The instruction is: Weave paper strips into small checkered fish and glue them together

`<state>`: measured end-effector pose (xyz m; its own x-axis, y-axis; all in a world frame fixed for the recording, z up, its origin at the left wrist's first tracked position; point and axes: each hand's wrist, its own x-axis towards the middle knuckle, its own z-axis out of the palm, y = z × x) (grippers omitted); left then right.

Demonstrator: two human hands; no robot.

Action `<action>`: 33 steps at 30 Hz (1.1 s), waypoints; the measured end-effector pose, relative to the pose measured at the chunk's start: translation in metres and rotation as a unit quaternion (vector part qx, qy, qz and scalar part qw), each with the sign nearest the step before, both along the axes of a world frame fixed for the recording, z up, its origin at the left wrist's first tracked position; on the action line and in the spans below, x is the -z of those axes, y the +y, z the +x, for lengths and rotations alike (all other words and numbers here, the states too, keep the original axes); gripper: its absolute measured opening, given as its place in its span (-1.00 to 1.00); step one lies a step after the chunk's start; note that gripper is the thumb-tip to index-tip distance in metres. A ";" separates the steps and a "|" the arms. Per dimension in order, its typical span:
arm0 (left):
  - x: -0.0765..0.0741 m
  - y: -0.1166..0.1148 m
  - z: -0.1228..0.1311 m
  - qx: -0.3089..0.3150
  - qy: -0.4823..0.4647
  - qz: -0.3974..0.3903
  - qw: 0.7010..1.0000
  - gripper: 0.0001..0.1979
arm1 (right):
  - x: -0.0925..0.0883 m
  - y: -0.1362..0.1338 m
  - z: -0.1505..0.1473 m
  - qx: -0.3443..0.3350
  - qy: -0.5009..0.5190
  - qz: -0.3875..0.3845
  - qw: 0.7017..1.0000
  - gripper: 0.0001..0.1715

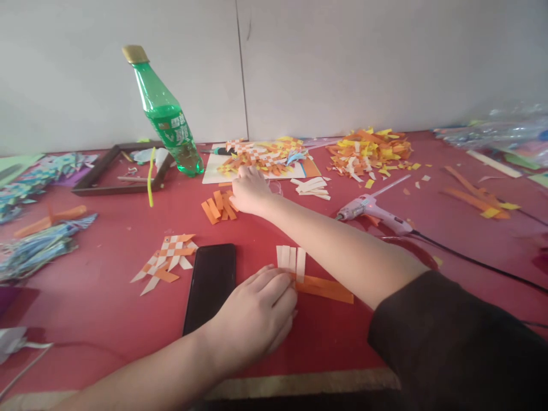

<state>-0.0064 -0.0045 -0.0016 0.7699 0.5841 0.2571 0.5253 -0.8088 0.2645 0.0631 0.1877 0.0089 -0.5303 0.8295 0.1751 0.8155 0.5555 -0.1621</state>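
Note:
My left hand (pixel 256 317) lies palm down on the red table (pixel 107 319), its fingers pressing a small weave of white strips (pixel 291 260) and orange strips (pixel 325 287). My right hand (pixel 249 191) reaches far forward, fingers curled down at a small pile of short orange strips (pixel 217 207); I cannot see whether it grips one. Just beyond it a white sheet carries a heap of woven orange-and-white pieces (pixel 263 157). A finished woven piece (pixel 168 258) rests left of a black phone (pixel 210 285).
A green bottle (pixel 166 117) stands at the back beside a dark wooden frame (pixel 115 171). A pink glue gun (pixel 372 210) with a black cord lies to the right. Paper scraps (pixel 370 151) are heaped at the back right, blue pieces (pixel 34 245) at left.

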 end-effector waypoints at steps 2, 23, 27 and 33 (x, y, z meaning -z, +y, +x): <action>0.000 0.000 0.000 0.000 0.000 0.003 1.000 -0.77 | -0.001 0.001 -0.002 0.010 -0.002 -0.005 1.000 -0.74; -0.004 0.003 0.001 0.007 -0.006 -0.002 1.000 -0.79 | -0.038 -0.031 0.021 -0.059 0.230 0.036 0.971 -0.49; -0.007 0.001 0.001 -0.012 -0.073 -0.021 0.997 -0.82 | -0.044 -0.072 0.036 -0.100 0.422 -0.010 0.901 -0.58; -0.008 0.009 -0.002 -0.215 -0.424 -0.319 0.820 -0.64 | -0.027 -0.122 0.057 0.031 0.576 -0.064 0.815 -0.71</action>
